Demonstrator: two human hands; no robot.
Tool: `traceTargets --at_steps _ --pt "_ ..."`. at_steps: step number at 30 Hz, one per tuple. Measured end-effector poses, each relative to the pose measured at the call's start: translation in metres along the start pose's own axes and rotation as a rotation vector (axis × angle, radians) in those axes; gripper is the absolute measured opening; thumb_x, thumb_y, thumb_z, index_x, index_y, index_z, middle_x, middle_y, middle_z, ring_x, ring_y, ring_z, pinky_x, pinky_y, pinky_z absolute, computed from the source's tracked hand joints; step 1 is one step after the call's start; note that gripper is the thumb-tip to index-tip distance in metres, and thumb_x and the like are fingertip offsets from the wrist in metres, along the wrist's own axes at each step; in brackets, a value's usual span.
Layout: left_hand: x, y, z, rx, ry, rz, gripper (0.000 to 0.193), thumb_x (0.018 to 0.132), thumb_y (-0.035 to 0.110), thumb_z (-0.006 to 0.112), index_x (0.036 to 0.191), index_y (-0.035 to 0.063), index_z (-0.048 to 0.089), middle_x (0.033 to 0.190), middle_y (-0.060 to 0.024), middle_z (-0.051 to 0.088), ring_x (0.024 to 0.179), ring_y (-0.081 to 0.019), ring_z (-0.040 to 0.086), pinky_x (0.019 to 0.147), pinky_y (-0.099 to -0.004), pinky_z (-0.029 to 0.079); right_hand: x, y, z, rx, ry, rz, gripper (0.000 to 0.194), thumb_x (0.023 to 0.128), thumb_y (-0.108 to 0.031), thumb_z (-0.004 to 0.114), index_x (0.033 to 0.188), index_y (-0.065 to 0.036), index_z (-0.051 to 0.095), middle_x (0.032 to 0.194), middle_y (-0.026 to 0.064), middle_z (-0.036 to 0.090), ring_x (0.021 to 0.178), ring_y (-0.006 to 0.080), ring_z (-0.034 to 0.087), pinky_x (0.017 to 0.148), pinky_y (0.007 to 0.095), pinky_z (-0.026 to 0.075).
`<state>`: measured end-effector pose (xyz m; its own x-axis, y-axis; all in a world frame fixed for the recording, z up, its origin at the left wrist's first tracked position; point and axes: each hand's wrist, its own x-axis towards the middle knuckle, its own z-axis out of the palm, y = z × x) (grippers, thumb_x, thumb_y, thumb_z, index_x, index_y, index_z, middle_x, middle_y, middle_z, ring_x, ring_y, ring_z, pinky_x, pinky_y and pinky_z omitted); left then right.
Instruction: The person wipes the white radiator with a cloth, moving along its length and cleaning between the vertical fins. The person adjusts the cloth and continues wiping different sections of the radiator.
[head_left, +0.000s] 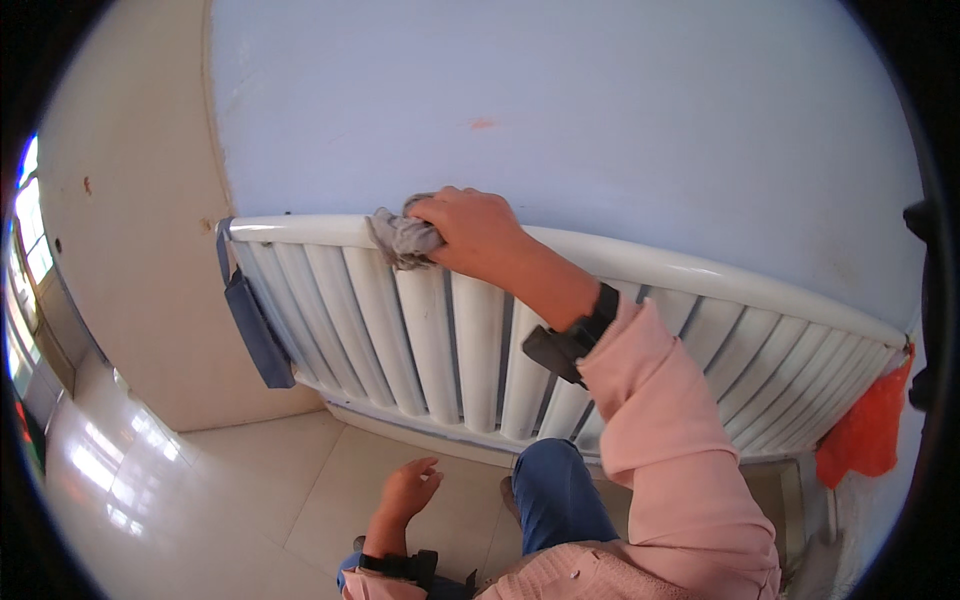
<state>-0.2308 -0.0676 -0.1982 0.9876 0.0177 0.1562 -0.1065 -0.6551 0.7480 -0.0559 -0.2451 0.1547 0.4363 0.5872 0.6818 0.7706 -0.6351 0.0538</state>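
My right hand (474, 229) grips a crumpled grey cloth (405, 236) on the rounded top rail of a white column radiator (477, 345), left of its middle. The cloth hangs a little over the front of the rail, above the upright columns. My left hand (411, 487) is low in front of the radiator, over the tiled floor, with its fingers loosely curled and apart and nothing seen in it. Black bands with small boxes are on both wrists.
A blue-grey fabric bag (257, 330) hangs at the radiator's left end, and a red cloth or bag (866, 427) at its right end. Behind is a pale blue wall (562, 97) with a reddish smudge. A beige panel (135, 225) stands left, beside shiny floor tiles (240, 487).
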Motion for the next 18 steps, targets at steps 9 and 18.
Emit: traceTargets --at_steps 9,18 --pt "-0.006 -0.023 0.003 0.185 -0.077 -0.091 0.037 0.083 0.028 0.071 0.116 0.0101 0.07 0.095 -0.0121 0.074 0.088 -0.0303 0.07 0.079 -0.0398 0.055 -0.124 0.068 -0.103 -0.061 0.08 0.113 0.046 0.071 -0.012 0.076 0.115 -0.016 0.066 0.115 0.0031 0.065 0.105 0.0276 0.063 0.088 0.0374 0.052" --pt "0.016 -0.094 -0.088 0.196 0.088 -0.121 0.035 0.083 0.028 0.068 0.111 0.0074 0.072 0.094 -0.0176 0.073 0.088 -0.0339 0.07 0.079 -0.0426 0.056 -0.199 0.085 -0.158 -0.25 0.118 0.184 0.05 0.066 -0.006 0.08 0.113 -0.015 0.067 0.116 0.0036 0.062 0.11 0.0285 0.059 0.091 0.0414 0.05"
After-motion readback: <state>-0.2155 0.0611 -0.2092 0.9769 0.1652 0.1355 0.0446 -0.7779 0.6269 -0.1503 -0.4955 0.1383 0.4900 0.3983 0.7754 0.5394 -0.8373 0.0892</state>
